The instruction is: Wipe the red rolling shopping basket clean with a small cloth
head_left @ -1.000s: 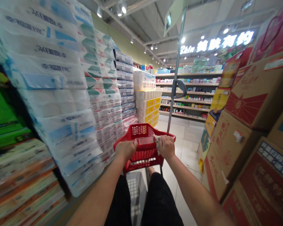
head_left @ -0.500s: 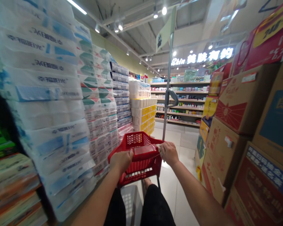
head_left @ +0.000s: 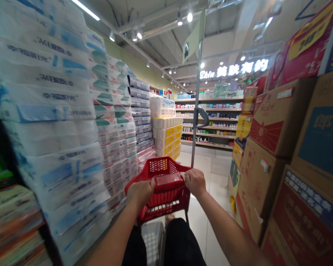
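Note:
A red plastic shopping cart (head_left: 165,210) is in front of me, its slotted basket facing forward. My left hand (head_left: 141,193) is wrapped round the left end of the cart handle (head_left: 169,180). On the handle's right end, my right hand (head_left: 194,182) is closed, with a small pale bit showing by its fingers that I cannot make out. A grey pole (head_left: 196,140) rises from the cart's right side, carrying a loop-shaped grey grip (head_left: 204,117) and a pale flag (head_left: 191,42) at its top. Inside the basket, what I can see of the far wall is bare red mesh.
Tall stacks of wrapped tissue packs (head_left: 63,125) line the left side, close to the cart. Cardboard cartons (head_left: 272,118) are piled along the right. Yellow-and-white paper packs (head_left: 166,135) stand farther ahead on the left. Shelves of small goods (head_left: 211,118) cross the far end beyond the tiled floor (head_left: 215,177).
The view has shifted slightly, with the right-hand cartons and far sign a little farther left. Both hands keep their hold on the cart handle.

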The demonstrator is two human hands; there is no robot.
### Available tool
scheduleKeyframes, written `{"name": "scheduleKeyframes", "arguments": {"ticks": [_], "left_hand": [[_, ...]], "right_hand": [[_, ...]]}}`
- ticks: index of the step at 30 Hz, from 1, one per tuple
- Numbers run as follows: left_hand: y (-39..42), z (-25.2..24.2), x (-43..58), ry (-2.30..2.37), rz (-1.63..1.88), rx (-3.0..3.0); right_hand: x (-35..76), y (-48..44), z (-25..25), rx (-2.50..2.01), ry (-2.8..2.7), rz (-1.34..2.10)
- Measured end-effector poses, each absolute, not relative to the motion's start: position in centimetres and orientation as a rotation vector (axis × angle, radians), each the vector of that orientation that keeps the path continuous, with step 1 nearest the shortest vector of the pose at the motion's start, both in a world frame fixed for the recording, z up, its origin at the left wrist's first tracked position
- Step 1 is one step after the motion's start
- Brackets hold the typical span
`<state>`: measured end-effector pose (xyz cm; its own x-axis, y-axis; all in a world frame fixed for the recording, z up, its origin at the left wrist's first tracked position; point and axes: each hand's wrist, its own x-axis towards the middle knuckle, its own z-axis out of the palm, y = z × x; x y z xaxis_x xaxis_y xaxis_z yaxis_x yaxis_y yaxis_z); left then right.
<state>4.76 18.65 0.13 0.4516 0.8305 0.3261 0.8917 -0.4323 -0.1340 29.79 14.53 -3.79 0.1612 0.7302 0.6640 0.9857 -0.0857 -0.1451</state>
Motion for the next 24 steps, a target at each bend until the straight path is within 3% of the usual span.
{"name": "scheduleKeyframes", "arguments": {"ticks": [3,10,17,24], "left_hand": [[18.6,0.0,4.7,-1.432,-0.284,-2.426],[18.3,-0.1,4.7,-1.462,-0.281,-2.414],[18.2,0.0,4.8,-1.463,-0.269,-2.427],[17.7,0.3,5.1,-1.458,-0.279,-2.470]], "right_hand": [[29.6,14.2,-4.3,-1.801,-1.528,-0.660],[31.3,16.0,-0.4,-2.041,-1.835,-0.294],[30.7,13.5,-4.0,-1.801,-1.635,-0.560],[34.3,15.9,0.3,-1.987,-1.909,-0.210]]}}
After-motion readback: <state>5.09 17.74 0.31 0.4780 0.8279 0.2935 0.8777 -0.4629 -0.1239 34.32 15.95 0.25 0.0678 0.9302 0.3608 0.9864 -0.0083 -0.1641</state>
